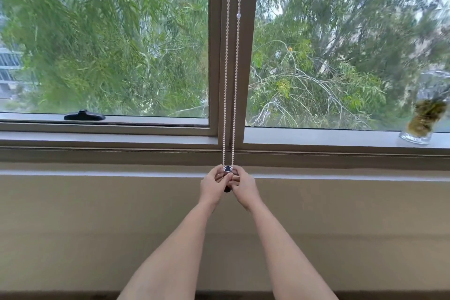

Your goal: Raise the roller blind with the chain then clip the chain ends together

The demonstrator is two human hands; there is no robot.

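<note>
A black window latch handle [84, 115] lies on the left sill. At centre, the white beaded roller-blind chain [226, 75] hangs in two strands down the grey window mullion [216, 56], ending just below the sill. There the left hand [212, 186] and right hand [244, 187] meet, fingers [222, 177] pinching a small dark clip [227, 169] where the strands end. The chain looks light, limp and slippery; grip between beads, close to the clip. A clear glass vase of dried stems [420, 126] stands far right.
</note>
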